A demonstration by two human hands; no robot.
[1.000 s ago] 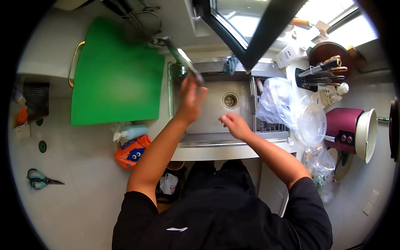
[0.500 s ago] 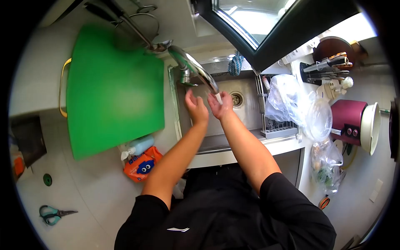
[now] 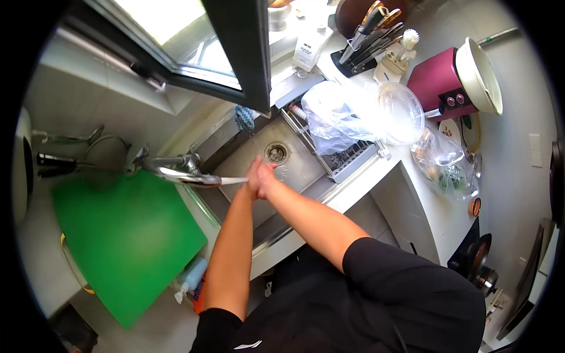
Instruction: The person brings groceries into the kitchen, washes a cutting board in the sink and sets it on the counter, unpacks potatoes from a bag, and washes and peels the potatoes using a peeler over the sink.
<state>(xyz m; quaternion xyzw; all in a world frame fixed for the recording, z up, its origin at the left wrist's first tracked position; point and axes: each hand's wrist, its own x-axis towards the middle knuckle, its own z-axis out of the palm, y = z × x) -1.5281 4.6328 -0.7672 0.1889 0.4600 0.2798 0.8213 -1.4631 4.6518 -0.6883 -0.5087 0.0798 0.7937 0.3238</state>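
Over the sink (image 3: 235, 154), my left hand (image 3: 253, 178) and my right hand (image 3: 266, 179) are pressed against each other, palm to palm as far as I can see. The left hand's fingers look stretched out along the right hand; part of the right hand's fingers is hidden. Neither hand shows any object in it. A chrome faucet (image 3: 194, 178) reaches in from the left, and a white stream of water (image 3: 233, 180) runs from its spout to the hands. The drain (image 3: 276, 153) lies just beyond them, with wet streaks on the metal.
A green cutting board (image 3: 129, 241) lies left of the sink. Plastic bags (image 3: 329, 120) cover a dish rack (image 3: 353, 163) on the right, near a knife block (image 3: 353, 62) and a maroon appliance (image 3: 438, 85). An open window frame (image 3: 247, 53) juts over the sink.
The view has turned toward the right. My hands, earlier apart with the right one under the faucet, have come together. Water still runs.
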